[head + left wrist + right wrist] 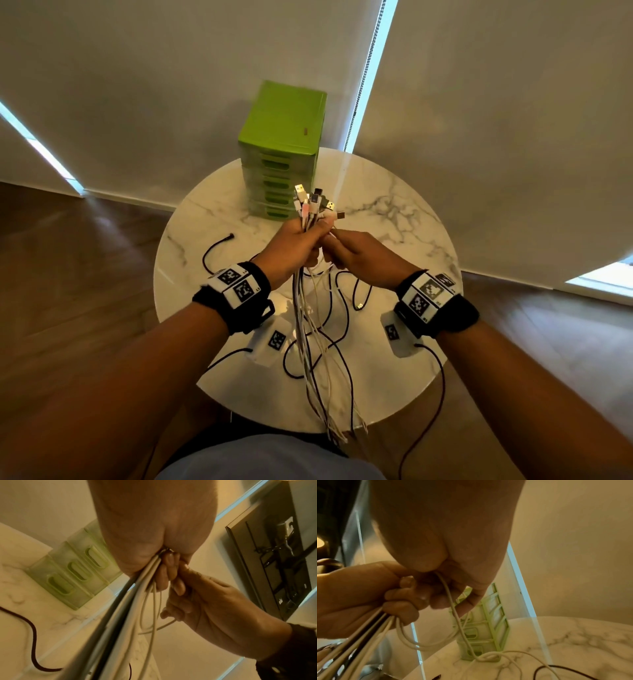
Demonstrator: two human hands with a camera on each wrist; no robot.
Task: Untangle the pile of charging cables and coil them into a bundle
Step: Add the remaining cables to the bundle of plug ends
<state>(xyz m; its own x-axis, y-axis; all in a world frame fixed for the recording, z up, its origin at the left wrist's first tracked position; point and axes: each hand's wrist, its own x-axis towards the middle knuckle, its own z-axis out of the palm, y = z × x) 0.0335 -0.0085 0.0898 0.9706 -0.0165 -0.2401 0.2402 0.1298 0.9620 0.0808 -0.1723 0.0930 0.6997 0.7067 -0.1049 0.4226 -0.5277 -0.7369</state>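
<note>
My left hand (294, 246) grips a bundle of white and dark charging cables (303, 318) just below their plug ends (313, 202), which fan upward. The loose lengths hang down past the table's near edge. In the left wrist view the bundle (126, 601) runs out of the left hand (145, 536). My right hand (352, 255) touches the left and pinches a single white cable (453, 609). That cable drops to a knot (488, 657) on the tabletop. The right wrist view also shows the left hand (359, 595) with its fingers curled round the bundle (356, 637).
A round marble table (394, 212) lies under my hands. A green drawer unit (284, 137) stands at its far edge, just behind the plugs. A black cable (230, 236) lies loose at left, another black cable with a plug (359, 306) at right. Wooden floor surrounds the table.
</note>
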